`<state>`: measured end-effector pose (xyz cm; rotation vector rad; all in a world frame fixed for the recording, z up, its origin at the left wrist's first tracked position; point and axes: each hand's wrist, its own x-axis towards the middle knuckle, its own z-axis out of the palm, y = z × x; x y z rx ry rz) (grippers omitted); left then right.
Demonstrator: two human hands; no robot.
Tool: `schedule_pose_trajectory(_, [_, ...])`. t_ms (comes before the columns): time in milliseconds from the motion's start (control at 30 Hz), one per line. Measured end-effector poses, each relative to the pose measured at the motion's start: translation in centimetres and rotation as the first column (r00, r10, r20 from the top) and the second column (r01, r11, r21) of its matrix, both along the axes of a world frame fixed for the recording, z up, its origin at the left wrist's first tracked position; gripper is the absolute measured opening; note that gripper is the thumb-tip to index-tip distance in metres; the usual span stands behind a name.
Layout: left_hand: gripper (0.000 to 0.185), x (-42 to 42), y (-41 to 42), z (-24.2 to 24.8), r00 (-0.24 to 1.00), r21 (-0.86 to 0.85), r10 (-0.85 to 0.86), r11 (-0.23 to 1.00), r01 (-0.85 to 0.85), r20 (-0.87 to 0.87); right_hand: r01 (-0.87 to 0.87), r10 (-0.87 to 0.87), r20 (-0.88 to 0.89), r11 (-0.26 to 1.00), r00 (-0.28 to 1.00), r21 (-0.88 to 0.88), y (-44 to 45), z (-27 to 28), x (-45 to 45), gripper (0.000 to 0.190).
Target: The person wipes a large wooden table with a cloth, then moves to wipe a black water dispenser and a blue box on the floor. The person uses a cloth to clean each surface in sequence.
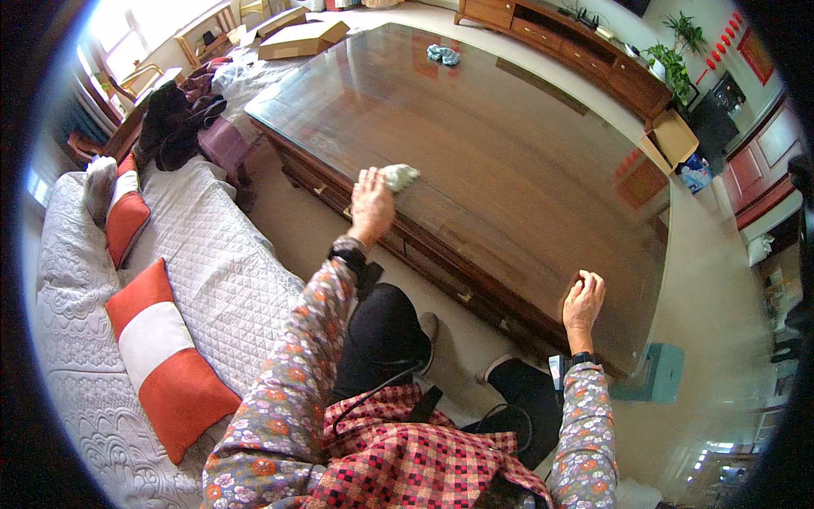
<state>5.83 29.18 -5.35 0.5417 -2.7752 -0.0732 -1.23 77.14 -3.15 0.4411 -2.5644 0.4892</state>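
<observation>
A low dark wooden table (483,159) with a glossy top stands before me. My left hand (372,205) is over its near edge on the left, fingers extended against a crumpled pale cloth (399,177). Whether the fingers grip that cloth cannot be made out. My right hand (583,305) is at the table's near right part, fingers curled, and no object shows in it. A second crumpled cloth, blue and white (443,55), lies near the far edge of the tabletop.
At left runs a sofa with a white quilted cover (210,254) and orange-and-white cushions (172,359). Dark clothes (172,121) and open cardboard boxes (302,39) lie farther back. A wooden cabinet (559,48) stands beyond the table. A teal plastic object (664,374) is by its right corner.
</observation>
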Motion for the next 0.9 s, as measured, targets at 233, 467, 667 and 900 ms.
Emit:
schedule_pose_trajectory(233, [0.053,-0.1,2.4,-1.6,0.969,0.051,-0.041,0.997,0.055,-0.245,0.028,-0.028,0.012,1.0,1.0,0.011,-0.1,0.1,-0.1,0.024])
schedule_pose_trajectory(467, [0.054,1.3,20.1,0.4,0.882,0.138,-0.389,0.89,0.434,-0.266,0.004,-0.003,-0.041,1.0,0.999,0.019,-0.1,-0.2,0.3,0.026])
schedule_pose_trajectory(667, [0.05,1.3,26.4,0.9,0.718,0.196,-0.637,0.694,0.693,-0.281,-0.035,0.029,0.092,0.997,0.995,0.066,0.5,0.7,3.5,0.026])
schedule_pose_trajectory(900, [0.058,0.1,15.8,1.5,0.92,0.184,-0.387,0.901,0.393,-0.069,-0.023,0.025,0.053,0.999,0.998,-0.049,2.4,0.5,9.6,0.024])
